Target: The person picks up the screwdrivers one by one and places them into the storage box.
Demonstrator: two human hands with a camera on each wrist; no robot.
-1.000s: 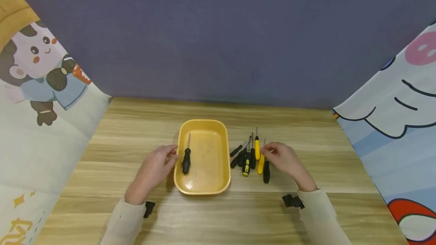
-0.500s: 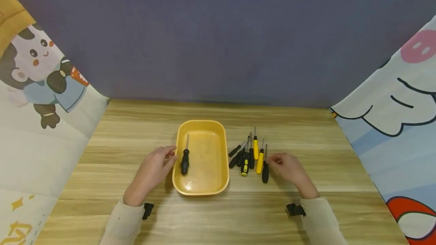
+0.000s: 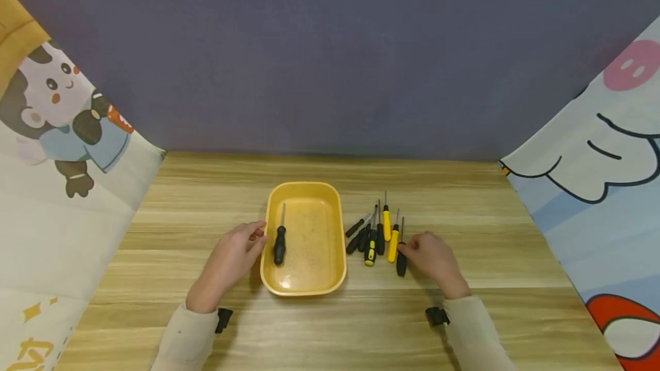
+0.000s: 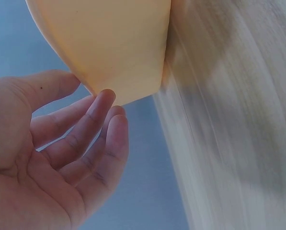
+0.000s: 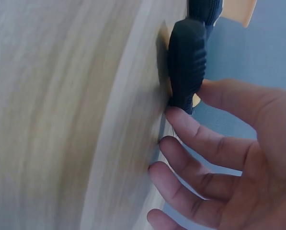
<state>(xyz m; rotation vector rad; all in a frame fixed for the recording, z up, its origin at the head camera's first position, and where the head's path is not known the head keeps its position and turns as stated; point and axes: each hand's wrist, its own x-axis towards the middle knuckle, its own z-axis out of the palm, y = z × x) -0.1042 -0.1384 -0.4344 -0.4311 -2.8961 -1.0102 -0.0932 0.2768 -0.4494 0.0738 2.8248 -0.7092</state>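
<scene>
My left hand (image 3: pixel 230 257) holds the left rim of a yellow tray (image 3: pixel 341 245) between thumb and fingers; the left wrist view shows the fingertips at the tray's outer wall (image 4: pixel 119 48). One black screwdriver (image 3: pixel 279 248) lies inside along the left, tip pointing away. My right hand (image 3: pixel 432 257) has thumb and index finger on either side of a black screwdriver (image 5: pixel 186 57) near the shaft end of its handle, which still lies on the table. Its other fingers are spread loosely. Just left of it lie two yellow-handled screwdrivers, one nearer (image 3: pixel 393 247) and one farther (image 3: pixel 387 225).
Several more screwdrivers lie bunched between the tray and my right hand, including a black-and-yellow one (image 3: pixel 370 251) and a short black one (image 3: pixel 354 228). The wooden table (image 3: pixel 216 182) ends at a dark back panel (image 3: pixel 330 62). Cartoon-printed sheets stand at both sides.
My right hand drew back rightward from the yellow screwdrivers, then came in on the rightmost black screwdriver's handle. My left hand stays at the tray rim.
</scene>
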